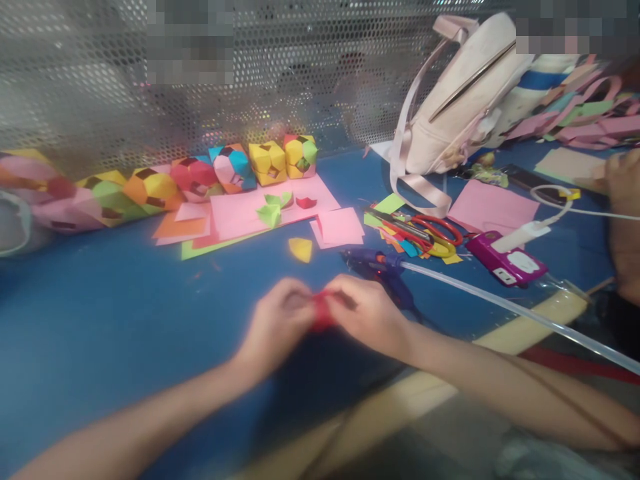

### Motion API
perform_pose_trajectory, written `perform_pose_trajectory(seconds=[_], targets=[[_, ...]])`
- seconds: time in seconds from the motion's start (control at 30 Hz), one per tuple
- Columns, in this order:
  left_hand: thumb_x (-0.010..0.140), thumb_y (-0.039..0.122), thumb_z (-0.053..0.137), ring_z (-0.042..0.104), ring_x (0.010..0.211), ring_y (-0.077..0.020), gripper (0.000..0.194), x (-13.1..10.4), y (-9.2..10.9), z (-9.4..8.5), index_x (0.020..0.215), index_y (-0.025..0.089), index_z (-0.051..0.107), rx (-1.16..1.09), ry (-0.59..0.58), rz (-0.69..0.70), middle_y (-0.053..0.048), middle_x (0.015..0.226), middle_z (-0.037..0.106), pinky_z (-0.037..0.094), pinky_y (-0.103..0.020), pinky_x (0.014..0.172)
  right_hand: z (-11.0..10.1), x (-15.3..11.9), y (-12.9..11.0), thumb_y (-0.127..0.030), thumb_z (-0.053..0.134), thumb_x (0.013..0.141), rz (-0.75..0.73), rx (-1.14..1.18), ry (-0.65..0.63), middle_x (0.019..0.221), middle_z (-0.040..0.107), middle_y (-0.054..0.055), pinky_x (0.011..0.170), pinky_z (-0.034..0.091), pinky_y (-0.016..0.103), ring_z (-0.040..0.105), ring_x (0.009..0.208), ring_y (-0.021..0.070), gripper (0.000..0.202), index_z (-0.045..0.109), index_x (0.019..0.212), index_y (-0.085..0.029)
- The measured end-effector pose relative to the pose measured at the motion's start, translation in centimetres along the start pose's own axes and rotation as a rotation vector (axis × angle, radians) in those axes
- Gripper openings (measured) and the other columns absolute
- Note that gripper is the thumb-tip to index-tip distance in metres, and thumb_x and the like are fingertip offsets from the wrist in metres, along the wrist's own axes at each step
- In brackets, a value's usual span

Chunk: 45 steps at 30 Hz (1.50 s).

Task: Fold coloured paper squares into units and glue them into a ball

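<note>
Between my two hands is a small red paper piece, blurred by motion, above the blue table. My left hand pinches its left side, and my right hand has its fingers closed on the right side. Just beyond them lies a yellow folded piece. A blue glue gun with a long clear glue stick rests by my right hand. Green folded pieces and a small red one sit on pink paper.
Colourful folded paper balls line the perforated metal screen. Scissors, a purple power strip and a pale bag are to the right. Another person's hand shows at the right edge.
</note>
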State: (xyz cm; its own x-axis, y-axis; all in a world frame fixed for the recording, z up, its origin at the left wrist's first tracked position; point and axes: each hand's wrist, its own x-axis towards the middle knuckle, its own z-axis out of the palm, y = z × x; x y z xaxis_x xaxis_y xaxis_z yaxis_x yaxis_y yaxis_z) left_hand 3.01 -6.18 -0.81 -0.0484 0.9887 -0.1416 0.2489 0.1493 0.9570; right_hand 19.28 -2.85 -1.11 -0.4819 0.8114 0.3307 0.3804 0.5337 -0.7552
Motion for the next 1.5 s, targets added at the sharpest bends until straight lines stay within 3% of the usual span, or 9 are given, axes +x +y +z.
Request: perform_pose_trajectory(seconds=[0.13,0.27,0.47,0.6,0.77,0.93,1.23,1.37,1.5], targets=[[0.069,0.016,0.06,0.052,0.059,-0.0094,0.002,0.1,0.1,-0.1,0.067,0.017,0.058,0.011,0.018,0.035,0.003,0.066,0.059,0.039,-0.018,0.054,0.1,0.0,0.3,-0.015,0.046,0.083,-0.107,-0.005,0.014,0.077,0.063,0.005,0.065,0.046,0.024,0.058,0.069,0.0137,0.012,0.058,0.082,-0.017],[0.067,0.019,0.063,0.055,0.066,-0.0115,0.009,0.1,0.1,0.0,0.063,0.016,0.056,-0.054,0.102,0.047,0.0,0.076,0.061,0.042,-0.02,0.057,0.0,0.0,0.0,-0.02,0.051,0.082,0.032,0.026,0.013,0.074,0.062,0.003,0.059,0.046,0.022,0.057,0.063,0.012,0.009,0.058,0.086,-0.017],[0.069,0.018,0.061,0.057,0.069,-0.0122,0.009,-0.3,0.1,0.2,0.073,0.017,0.053,-0.139,-0.015,-0.01,0.0,0.077,0.061,0.045,-0.021,0.062,0.0,0.1,0.2,-0.015,0.048,0.081,-0.034,-0.017,0.055,0.071,0.063,0.002,0.06,0.045,0.022,0.058,0.063,0.0122,0.012,0.057,0.076,-0.018],[0.074,0.022,0.06,0.057,0.062,-0.0127,0.006,-0.1,0.2,0.2,0.075,0.016,0.057,-0.07,-0.064,-0.041,-0.001,0.071,0.062,0.045,-0.022,0.058,0.0,-0.1,0.2,-0.014,0.047,0.082,-0.082,-0.033,0.027,0.068,0.063,0.003,0.06,0.044,0.023,0.057,0.062,0.0126,0.014,0.058,0.073,-0.018],[0.074,0.024,0.061,0.055,0.06,-0.012,0.008,0.0,0.0,0.1,0.073,0.017,0.058,-0.017,-0.023,-0.007,-0.001,0.068,0.061,0.044,-0.021,0.056,0.0,-0.1,0.1,-0.016,0.048,0.083,-0.042,0.0,0.014,0.07,0.063,0.003,0.06,0.044,0.023,0.056,0.061,0.0121,0.015,0.059,0.073,-0.017],[0.077,0.028,0.059,0.055,0.06,-0.0123,0.011,-0.1,-0.1,0.2,0.078,0.017,0.06,0.0,-0.053,-0.002,0.0,0.066,0.061,0.044,-0.022,0.057,-0.1,0.0,-0.1,-0.019,0.05,0.084,0.029,0.023,0.011,0.067,0.062,0.001,0.06,0.042,0.022,0.055,0.06,0.0115,0.016,0.059,0.072,-0.017],[0.074,0.019,0.058,0.054,0.061,-0.0115,0.005,-0.2,-0.1,0.4,0.075,0.016,0.061,0.033,-0.057,0.002,0.001,0.067,0.061,0.041,-0.02,0.055,-0.5,0.1,-0.7,-0.02,0.045,0.087,0.071,0.063,-0.04,0.064,0.056,-0.002,0.058,0.04,0.02,0.051,0.059,0.0097,0.02,0.055,0.07,-0.017],[0.074,0.019,0.058,0.054,0.064,-0.0113,0.006,-0.2,-0.3,0.4,0.078,0.016,0.06,-0.005,-0.067,0.013,0.0,0.072,0.061,0.041,-0.019,0.055,-0.1,0.1,-0.2,-0.018,0.047,0.087,0.008,0.024,0.013,0.065,0.058,-0.001,0.059,0.041,0.02,0.053,0.06,0.0096,0.017,0.054,0.071,-0.017],[0.074,0.021,0.059,0.055,0.066,-0.0114,0.007,0.1,-0.7,0.1,0.078,0.016,0.061,0.0,-0.069,0.044,0.0,0.074,0.062,0.042,-0.019,0.057,-0.2,0.0,-0.2,-0.017,0.045,0.088,-0.153,-0.074,0.106,0.073,0.06,0.002,0.062,0.044,0.021,0.056,0.064,0.0108,0.013,0.055,0.08,-0.016]])
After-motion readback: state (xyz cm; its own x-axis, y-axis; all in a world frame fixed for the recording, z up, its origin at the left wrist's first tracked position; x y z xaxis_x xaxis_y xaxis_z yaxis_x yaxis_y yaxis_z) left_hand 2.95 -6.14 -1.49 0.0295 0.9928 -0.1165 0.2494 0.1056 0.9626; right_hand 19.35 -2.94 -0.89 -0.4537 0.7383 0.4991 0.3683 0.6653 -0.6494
